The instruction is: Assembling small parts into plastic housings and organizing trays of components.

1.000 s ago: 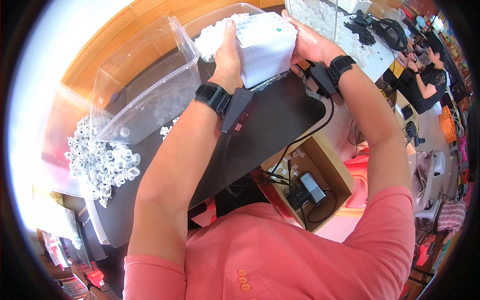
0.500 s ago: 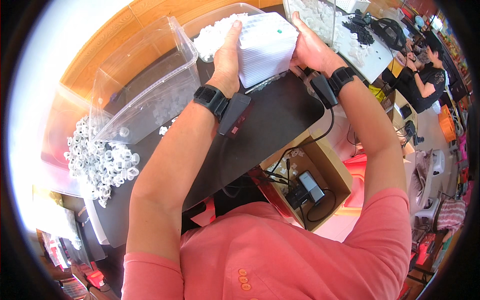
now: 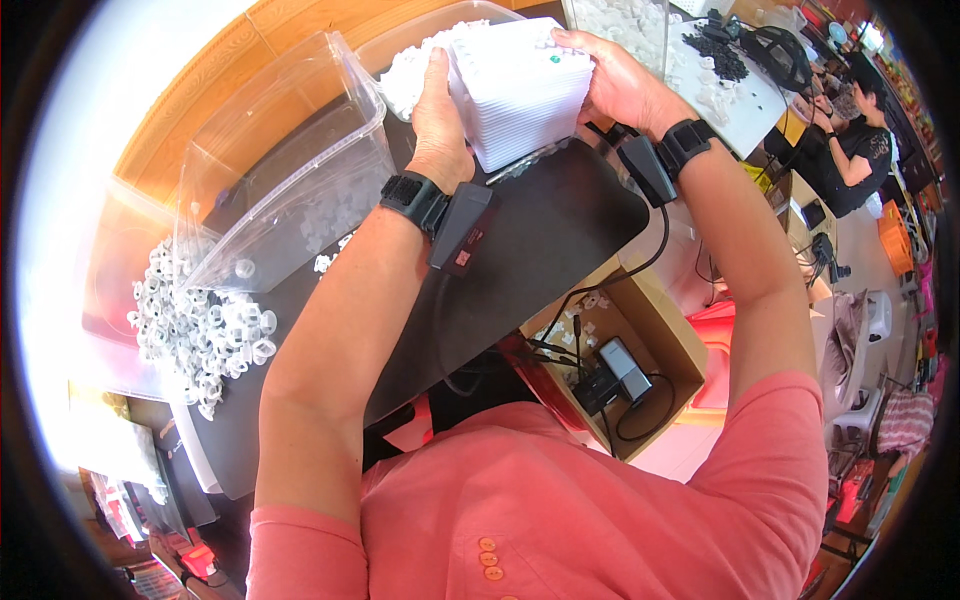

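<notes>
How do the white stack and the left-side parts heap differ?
The white stack is one block of regular layers; the parts heap is many loose, jumbled pieces. The stack is bright white; the heap looks greyer. The stack is between the left hand and right hand; the heap lies apart from both. Both are pale.

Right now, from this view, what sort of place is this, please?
Probably a small assembly workshop: heaped small pale plastic parts, a clear plastic bin on a dark worktable, and a stack of thin white pieces.
</notes>
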A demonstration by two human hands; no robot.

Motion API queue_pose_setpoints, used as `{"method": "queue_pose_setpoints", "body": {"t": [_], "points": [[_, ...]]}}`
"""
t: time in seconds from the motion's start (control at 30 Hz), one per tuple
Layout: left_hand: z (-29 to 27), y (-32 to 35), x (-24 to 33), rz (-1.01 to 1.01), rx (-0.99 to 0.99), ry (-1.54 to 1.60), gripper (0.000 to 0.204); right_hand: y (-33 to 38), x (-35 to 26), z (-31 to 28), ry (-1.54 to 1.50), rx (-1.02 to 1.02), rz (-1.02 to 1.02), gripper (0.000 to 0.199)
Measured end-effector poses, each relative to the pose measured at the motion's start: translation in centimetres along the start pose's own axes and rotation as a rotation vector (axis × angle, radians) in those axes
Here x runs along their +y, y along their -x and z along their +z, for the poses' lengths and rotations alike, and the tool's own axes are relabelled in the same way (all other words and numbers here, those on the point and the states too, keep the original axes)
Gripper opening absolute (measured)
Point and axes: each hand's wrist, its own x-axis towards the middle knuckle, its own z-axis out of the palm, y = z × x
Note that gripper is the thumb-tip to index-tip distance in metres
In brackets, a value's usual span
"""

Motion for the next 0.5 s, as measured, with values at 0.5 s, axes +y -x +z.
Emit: {"method": "queue_pose_setpoints", "body": {"t": [0.5], "points": [[-0.2,-0.7,0.7,-0.071,0.094,0.096,0.081,1.2,0.0,0.8,-0.011,0.067,-0.042,0.06]]}}
